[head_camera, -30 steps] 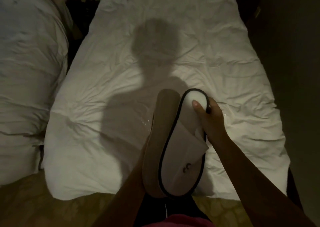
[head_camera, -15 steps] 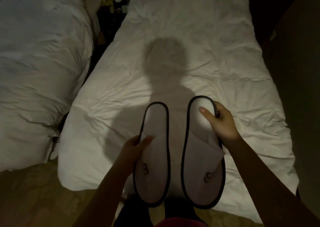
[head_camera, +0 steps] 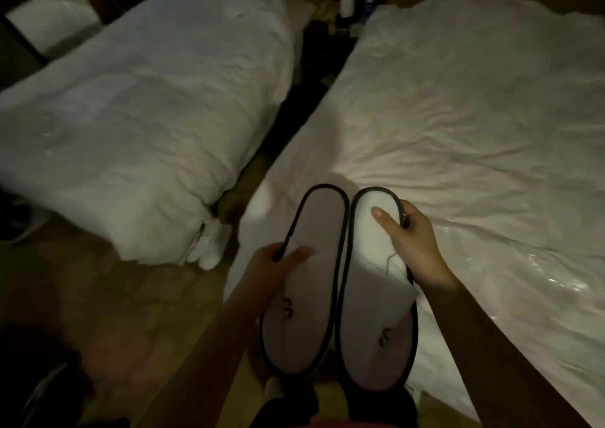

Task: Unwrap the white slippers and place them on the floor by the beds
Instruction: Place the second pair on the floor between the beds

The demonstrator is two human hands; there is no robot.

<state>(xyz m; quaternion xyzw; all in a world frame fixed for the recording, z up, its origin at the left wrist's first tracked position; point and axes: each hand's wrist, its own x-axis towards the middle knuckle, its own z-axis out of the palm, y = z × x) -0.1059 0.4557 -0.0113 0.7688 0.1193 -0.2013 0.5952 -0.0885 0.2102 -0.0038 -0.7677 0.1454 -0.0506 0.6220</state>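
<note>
Two white slippers with black trim are held side by side in the lower centre of the frame, in the air over the near left corner of the right bed [head_camera: 474, 126], toes toward the person and heels pointing up the frame. Their inner edges run just beside each other; whether they touch cannot be told. The left hand [head_camera: 270, 265] pinches the left slipper [head_camera: 311, 300] at its outer rim about midway along, thumb on top and fingers underneath. The right hand [head_camera: 415, 247] grips the right slipper [head_camera: 376, 323] at the heel end, thumb pressed flat on the insole and fingers curled round the outer rim. Each toe band carries a small dark logo. A glossy crinkled patch [head_camera: 543, 264] shines on the bed cover at the right of the frame. The left bed [head_camera: 131, 110], also white and rumpled, fills the upper left. A dark gap between the beds leads to a nightstand [head_camera: 340, 25] at top centre holding small blurred items. Tan floor [head_camera: 131, 313] shows at lower left, and dark trousers [head_camera: 379, 409] at the bottom edge.
</note>
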